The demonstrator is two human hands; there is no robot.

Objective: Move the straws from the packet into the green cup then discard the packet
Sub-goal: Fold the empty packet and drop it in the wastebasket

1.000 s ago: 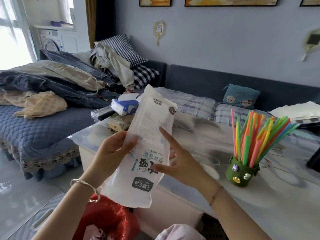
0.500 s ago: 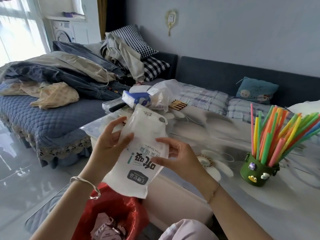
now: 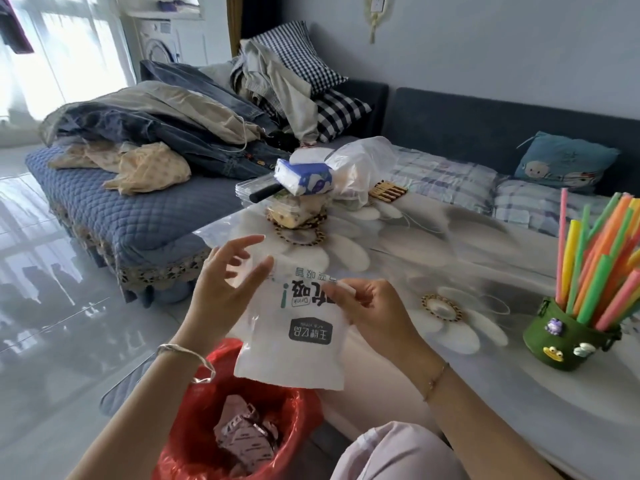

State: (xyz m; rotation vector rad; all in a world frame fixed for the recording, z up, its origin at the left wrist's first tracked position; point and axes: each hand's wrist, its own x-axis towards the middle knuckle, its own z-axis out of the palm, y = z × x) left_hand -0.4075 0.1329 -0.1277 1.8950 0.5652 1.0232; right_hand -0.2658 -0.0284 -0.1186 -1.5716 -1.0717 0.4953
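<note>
Since half a second earlier, the packet [image 3: 298, 327] had been folded shorter and lowered toward the red bin [image 3: 239, 431] at six o'clock. The right hand [image 3: 374, 310] pinched its folded edge; the left hand [image 3: 221, 292] spread loosely against it. Straws [image 3: 599, 268] stood in the green cup [image 3: 568, 344] at three o'clock. Released carelessly, the light packet might have drifted past the rim.

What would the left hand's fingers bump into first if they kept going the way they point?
Probably the packet: the left hand has open fingers aimed at its folded top edge, very close already.
</note>
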